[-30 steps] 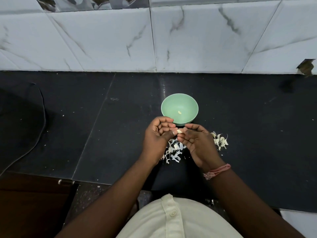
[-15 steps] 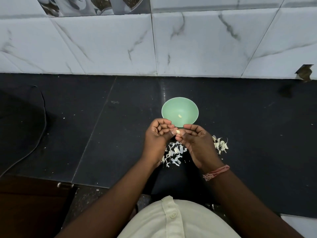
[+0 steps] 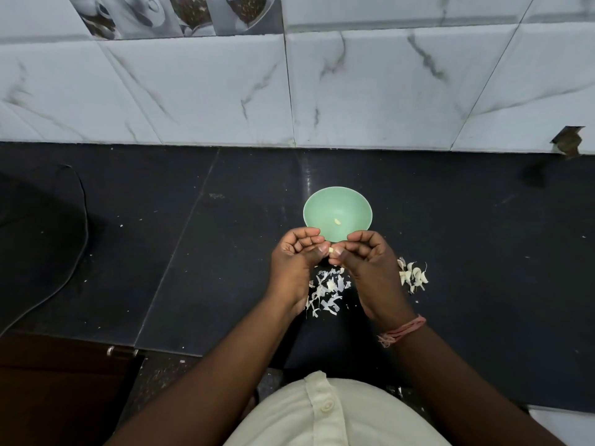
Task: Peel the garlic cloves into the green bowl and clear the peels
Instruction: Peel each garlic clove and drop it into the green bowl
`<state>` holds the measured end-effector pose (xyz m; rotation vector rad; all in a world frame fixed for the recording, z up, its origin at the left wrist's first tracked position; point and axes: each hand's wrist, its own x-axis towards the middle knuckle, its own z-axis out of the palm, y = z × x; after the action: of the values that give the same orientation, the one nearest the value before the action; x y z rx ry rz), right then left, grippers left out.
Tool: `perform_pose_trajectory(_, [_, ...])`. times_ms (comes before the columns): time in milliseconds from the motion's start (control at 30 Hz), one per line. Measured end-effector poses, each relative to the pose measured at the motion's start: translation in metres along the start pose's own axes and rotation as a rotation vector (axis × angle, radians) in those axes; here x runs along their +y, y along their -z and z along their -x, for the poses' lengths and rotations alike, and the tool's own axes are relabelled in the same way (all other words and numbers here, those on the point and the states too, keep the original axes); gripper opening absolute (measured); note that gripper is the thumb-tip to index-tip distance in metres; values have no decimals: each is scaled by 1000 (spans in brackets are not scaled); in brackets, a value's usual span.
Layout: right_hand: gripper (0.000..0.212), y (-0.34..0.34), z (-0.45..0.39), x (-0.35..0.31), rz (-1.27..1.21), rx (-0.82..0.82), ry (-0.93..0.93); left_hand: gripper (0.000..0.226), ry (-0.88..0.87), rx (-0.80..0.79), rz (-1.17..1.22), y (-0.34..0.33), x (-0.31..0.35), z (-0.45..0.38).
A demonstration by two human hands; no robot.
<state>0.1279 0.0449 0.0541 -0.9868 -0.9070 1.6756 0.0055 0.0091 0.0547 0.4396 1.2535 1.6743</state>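
We read this as the peeling step, with most of the work ahead. Our left hand (image 3: 294, 262) and right hand (image 3: 363, 265) meet just in front of the green bowl (image 3: 322, 209), fingers curled, and between the two thumb tips they pinch one small garlic clove (image 3: 331, 250); whether any skin clings to it is too small to tell. The bowl stands on the dark surface (image 3: 193, 268) about midway between its left and right edges, nearer the tiled wall than the front edge, and holds a single peeled clove (image 3: 337, 221) at its bottom. Loose peels (image 3: 326, 292) lie scattered on the surface under and between our wrists, towards the front edge. The unpeeled cloves (image 3: 413, 277) sit in a small heap just right of our right hand. Next, we judge, the last skin must be stripped with the thumbnails and let fall on the peels, and the bare clove carried the short way forward over the rim and dropped in. The clove is small and slippery, so our pinch should stay firm until it is above the bowl.
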Motion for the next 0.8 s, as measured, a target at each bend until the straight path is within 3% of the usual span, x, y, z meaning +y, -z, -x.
perform_pose_trajectory(167, [36, 1, -17, -1, 97, 83, 41, 29, 169, 182, 158, -6, 1, -12])
perform_pose_trajectory(300, [41, 2, -43, -8, 530, 166, 213, 33, 189, 244, 98, -8, 8, -23])
perform_pose_trajectory(467, [50, -4, -57, -1, 887, 105, 330, 37, 217, 280, 69, -17, 12, -32])
perform_pose_trajectory(667, [50, 0, -54, 7, 801, 145, 292, 26, 254, 210, 35, -25, -4, -20])
perform_pose_trajectory(800, [32, 14, -39, 12, 800, 238, 385, 21, 263, 179, 18, -30, -14, -16])
